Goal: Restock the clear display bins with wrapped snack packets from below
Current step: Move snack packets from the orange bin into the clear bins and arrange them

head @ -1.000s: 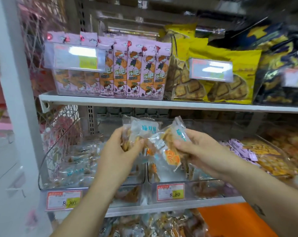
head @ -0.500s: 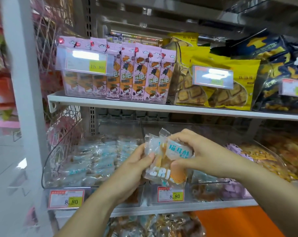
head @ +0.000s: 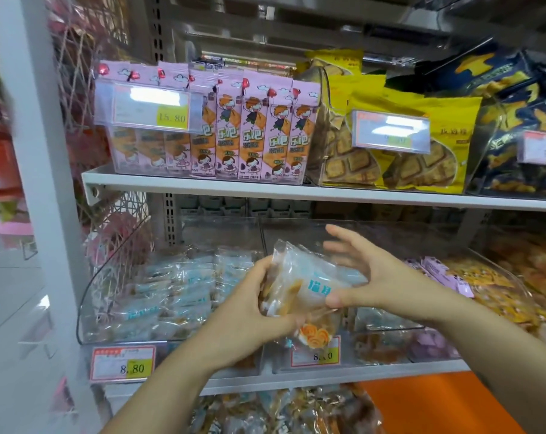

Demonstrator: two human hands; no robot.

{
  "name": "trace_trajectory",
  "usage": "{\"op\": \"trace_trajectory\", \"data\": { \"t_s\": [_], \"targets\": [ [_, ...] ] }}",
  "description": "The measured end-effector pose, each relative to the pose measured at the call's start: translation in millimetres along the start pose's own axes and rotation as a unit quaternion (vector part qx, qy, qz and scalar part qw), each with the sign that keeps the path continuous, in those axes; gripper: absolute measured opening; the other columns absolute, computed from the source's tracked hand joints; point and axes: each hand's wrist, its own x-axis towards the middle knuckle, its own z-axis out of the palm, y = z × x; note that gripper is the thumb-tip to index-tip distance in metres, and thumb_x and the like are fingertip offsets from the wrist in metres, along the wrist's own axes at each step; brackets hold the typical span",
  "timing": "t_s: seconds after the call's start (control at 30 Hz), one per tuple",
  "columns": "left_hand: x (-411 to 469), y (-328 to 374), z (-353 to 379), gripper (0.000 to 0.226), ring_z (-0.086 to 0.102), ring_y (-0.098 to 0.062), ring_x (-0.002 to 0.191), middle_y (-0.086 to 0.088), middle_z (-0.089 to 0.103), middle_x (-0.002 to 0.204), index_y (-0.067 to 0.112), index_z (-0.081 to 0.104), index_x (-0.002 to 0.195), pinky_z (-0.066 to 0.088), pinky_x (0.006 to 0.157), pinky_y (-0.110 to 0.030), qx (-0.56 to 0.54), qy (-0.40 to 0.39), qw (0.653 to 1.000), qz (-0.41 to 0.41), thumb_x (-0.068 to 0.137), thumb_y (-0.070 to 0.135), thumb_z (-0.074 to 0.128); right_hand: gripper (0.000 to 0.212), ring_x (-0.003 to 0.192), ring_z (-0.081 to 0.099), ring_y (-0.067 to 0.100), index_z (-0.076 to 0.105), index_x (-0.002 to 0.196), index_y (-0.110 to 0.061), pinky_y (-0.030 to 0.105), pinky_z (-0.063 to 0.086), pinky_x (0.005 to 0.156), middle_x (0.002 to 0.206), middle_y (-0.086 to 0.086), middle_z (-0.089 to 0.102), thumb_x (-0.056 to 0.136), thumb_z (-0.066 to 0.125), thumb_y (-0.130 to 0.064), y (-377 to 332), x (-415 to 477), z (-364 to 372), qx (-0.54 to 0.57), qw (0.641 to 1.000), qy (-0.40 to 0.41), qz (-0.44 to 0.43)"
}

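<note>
Evidently the right hand has spread its fingers off the snack packets, thumb alone touching; the left hand grips them before the middle bin. Release there looks imminent.

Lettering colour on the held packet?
Light blue lettering on the clear snack packet; head view.

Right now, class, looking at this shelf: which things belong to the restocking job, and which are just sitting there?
Part of the job: wrapped snack packets; left hand gripping them; right hand, thumb on them; clear display bins; spare packets underneath.

Just sitting there: pink snack boxes; yellow waffle bags; dark blue bags.
</note>
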Motion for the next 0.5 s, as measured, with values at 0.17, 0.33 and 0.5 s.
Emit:
{"op": "trace_trajectory", "data": {
  "t_s": [0.17, 0.33, 0.5],
  "targets": [
    [-7.1, 6.1, 9.5, 0.072, 0.062, -0.004, 0.108, 0.023, 0.058, 0.119, 0.056, 0.038, 0.122, 0.052, 0.089, -0.027, 0.046, -0.03, 0.998, 0.005, 0.073, 0.021, 0.078, 0.062, 0.103, 0.066, 0.016, 0.056, 0.123, -0.022, 0.027, 0.055, 0.08, 0.122, -0.002, 0.064, 0.068, 0.084, -0.013, 7.3, -9.3, -7.4, 0.1, 0.987, -0.125, -0.012],
    [0.9, 19.3, 29.2, 0.091, 0.035, 0.037, 0.099, 0.042, 0.036, 0.118, 0.064, 0.007, 0.131, 0.034, 0.074, 0.007, 0.195, 0.035, 0.98, 0.006, 0.081, 0.028, 0.074, 0.054, 0.097, 0.065, 0.0, 0.058, 0.112, -0.031, 0.017, 0.052, 0.078, 0.112, -0.013, 0.066, 0.068, 0.084, -0.016, 21.7, -9.3, -12.3, 0.04, 0.998, -0.016, -0.035],
    [36.9, 25.4, 41.4, 0.113, 0.052, 0.003, 0.108, 0.019, 0.039, 0.133, 0.071, -0.017, 0.127, 0.05, 0.088, -0.023, 0.352, 0.056, 0.932, 0.057, 0.076, 0.034, 0.077, 0.06, 0.106, 0.051, -0.017, 0.052, 0.119, -0.04, 0.006, 0.043, 0.085, 0.116, -0.028, 0.056, 0.069, 0.082, -0.03, 33.2, -4.3, -22.2, -0.063, 0.993, 0.047, -0.085]
  ]
}}
